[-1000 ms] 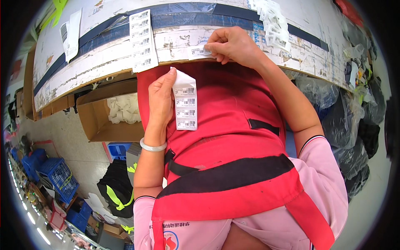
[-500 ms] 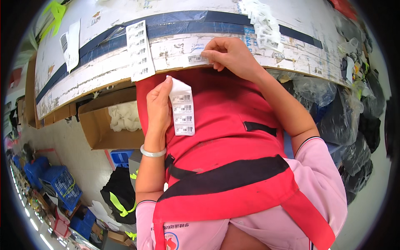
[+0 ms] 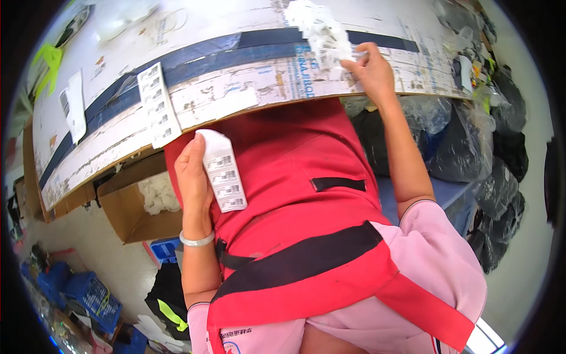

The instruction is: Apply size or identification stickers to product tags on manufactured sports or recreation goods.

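Observation:
My left hand holds a white strip of barcode labels upright in front of my red apron. My right hand reaches to the table's right part and pinches a small white label at the edge of a heap of label strips. A second label strip lies flat near the table's front edge, above my left hand.
The worn white table has a blue band across it. An open cardboard box with white cloth stands under it at left. Blue crates sit on the floor lower left. Dark plastic bags pile up at right.
My right hand has moved right along the table from its middle to the heap of labels. My left hand with the strip stayed in front of the apron.

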Available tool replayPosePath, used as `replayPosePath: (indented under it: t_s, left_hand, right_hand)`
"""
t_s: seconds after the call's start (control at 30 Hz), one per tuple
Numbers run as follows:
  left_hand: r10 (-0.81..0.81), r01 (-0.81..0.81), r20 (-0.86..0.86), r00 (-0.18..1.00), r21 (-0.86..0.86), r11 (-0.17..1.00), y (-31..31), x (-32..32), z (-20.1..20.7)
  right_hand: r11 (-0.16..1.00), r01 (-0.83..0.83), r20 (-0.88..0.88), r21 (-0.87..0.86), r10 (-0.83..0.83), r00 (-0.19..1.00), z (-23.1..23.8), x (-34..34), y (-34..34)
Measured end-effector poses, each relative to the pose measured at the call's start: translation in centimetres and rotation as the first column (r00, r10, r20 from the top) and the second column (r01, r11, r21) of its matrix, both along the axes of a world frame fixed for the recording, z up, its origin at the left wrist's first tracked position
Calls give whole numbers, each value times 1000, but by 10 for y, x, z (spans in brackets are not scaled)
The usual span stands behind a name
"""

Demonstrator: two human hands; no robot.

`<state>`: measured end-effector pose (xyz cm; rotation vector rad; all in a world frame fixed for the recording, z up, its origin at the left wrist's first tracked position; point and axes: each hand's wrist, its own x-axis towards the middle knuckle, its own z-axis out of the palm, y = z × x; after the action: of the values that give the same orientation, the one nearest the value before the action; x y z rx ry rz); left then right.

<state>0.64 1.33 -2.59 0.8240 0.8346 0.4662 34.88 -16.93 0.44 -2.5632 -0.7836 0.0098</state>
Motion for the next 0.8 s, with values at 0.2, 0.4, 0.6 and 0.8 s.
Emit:
replayPosePath:
  t_s: [0.2, 0.4, 0.6, 0.8]
  left_hand:
    - [62, -63, 23, 998, 75, 995, 1, -1, 11]
    - [140, -144, 32, 990, 214, 966, -3, 8, 25]
    - [-334, 340, -115, 936, 547, 765, 17, -18, 36]
    - [-447, 486, -198, 873, 257, 836, 21, -20, 39]
  right_hand:
    - [875, -252, -586, 413, 467, 662, 22, -114, 46]
    - [809, -354, -839, 469, 534, 108, 15, -186, 76]
    - [824, -287, -840, 489, 533, 98, 22, -191, 74]
    - [818, -194, -806, 542, 571, 157, 12, -191, 74]
